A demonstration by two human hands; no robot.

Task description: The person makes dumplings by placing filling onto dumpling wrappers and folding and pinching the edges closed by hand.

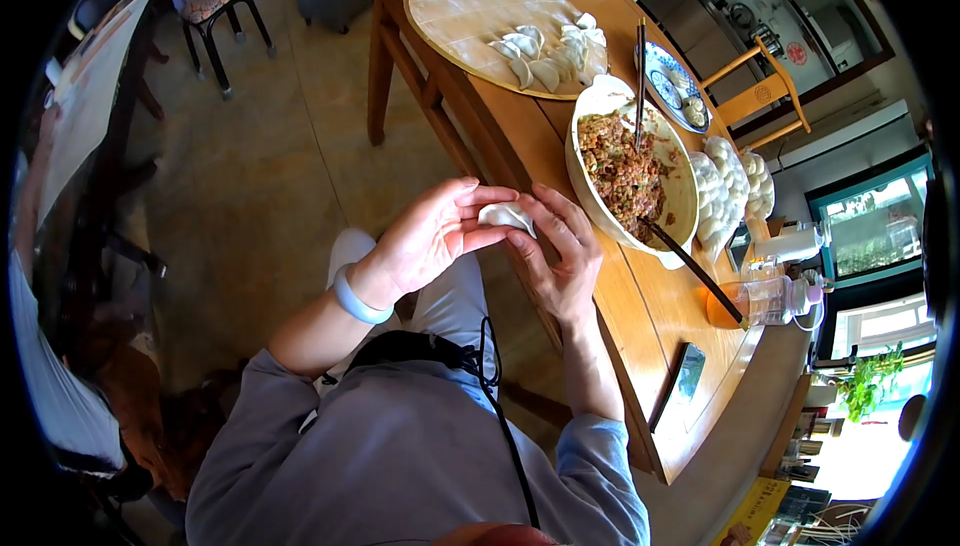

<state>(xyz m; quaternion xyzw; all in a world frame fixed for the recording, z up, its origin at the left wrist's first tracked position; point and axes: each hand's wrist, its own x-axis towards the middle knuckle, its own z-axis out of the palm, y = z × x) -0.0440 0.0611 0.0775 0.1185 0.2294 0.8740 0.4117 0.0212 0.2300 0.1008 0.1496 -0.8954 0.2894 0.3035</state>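
Observation:
A folded white dumpling (507,218) is held between my two hands in front of my body, beside the table's edge. My left hand (432,236), with a pale bracelet at the wrist, supports it on the fingers and thumb. From the other side my right hand (562,258) pinches the dumpling's edge with thumb and fingers. Closest to the hands on the table is a large white bowl (684,218) of minced filling (622,171). Dark chopsticks (641,71) stand in the filling, and a dark stick-like utensil (702,274) leans out over the near rim.
On the wooden table (640,311), a round floured board (450,11) carries several shaped dumplings (550,54). A blue-and-white plate (660,68), bags of round white pieces (718,186), a bottle with orange liquid (740,303) and a phone (682,376) also lie there. A stool (215,1) stands far left.

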